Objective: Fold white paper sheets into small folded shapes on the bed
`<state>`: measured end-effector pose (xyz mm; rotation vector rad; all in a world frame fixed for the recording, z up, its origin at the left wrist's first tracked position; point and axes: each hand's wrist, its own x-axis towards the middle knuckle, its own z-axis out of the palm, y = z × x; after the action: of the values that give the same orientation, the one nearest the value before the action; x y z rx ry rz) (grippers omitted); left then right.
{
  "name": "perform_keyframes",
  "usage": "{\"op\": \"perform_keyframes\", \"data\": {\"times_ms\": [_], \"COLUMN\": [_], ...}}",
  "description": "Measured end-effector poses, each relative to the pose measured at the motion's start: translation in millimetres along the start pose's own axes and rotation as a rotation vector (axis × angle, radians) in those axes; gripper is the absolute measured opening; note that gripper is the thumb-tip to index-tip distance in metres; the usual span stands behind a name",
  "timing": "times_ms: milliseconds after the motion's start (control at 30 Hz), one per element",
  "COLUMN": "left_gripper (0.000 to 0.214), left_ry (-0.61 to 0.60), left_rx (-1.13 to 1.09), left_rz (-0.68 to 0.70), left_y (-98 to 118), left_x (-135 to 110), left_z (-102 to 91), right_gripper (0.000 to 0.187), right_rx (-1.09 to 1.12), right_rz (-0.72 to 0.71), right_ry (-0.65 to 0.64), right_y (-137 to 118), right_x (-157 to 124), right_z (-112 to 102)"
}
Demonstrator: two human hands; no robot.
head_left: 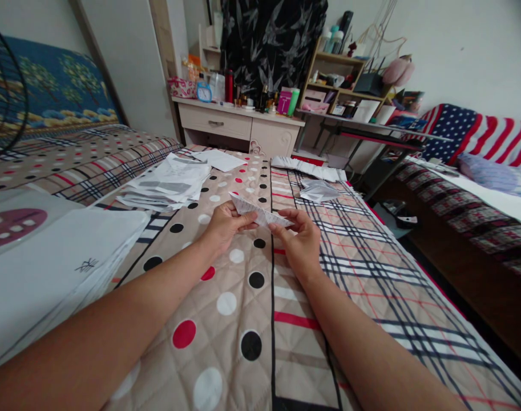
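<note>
Between my two hands is a small folded piece of printed paper [264,215], shaped like a flat triangle with its long edge up. My left hand [228,224] pinches its left part between thumb and fingers. At the other end, my right hand [300,235] grips the right tip with thumb and forefinger. The paper is held just over the quilted bedspread [226,274], which has dots and plaid stripes. A loose pile of printed sheets [168,181] lies beyond my left hand. Past my right hand rests a small heap of folded paper pieces [319,190].
A large stack of white paper [93,240] lies at the left by my forearm. A long row of folded paper [307,168] is near the bed's far edge. Behind stand a cream dresser [219,121] and a desk with shelves [337,59]. A black wire guard [23,85] juts in at upper left.
</note>
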<state>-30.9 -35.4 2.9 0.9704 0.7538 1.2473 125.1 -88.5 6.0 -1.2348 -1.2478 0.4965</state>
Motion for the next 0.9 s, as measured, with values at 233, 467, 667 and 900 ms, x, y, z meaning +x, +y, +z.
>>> {"op": "perform_keyframes", "data": {"times_ms": [233, 467, 667, 900], "left_gripper": [0.033, 0.063, 0.045, 0.020], "left_ry": [0.027, 0.016, -0.170, -0.058], "left_rx": [0.076, 0.156, 0.292, 0.700], "left_rz": [-0.009, 0.045, 0.050, 0.483], "left_y": [-1.2, 0.3, -3.7, -3.0], "left_x": [-0.8, -3.8, 1.2, 8.7], "left_z": [2.9, 4.0, -3.6, -13.3], "right_gripper": [0.020, 0.028, 0.027, 0.026], "right_rx": [0.142, 0.375, 0.482, 0.494], "right_rz": [0.164, 0.316, 0.444, 0.480], "right_ry": [-0.091, -0.122, -0.060, -0.124], "right_y": [3.1, 2.7, 3.6, 8.1], "right_x": [0.9, 3.8, 9.1, 14.6], "right_z": [-0.4, -1.6, -5.6, -10.4]}}
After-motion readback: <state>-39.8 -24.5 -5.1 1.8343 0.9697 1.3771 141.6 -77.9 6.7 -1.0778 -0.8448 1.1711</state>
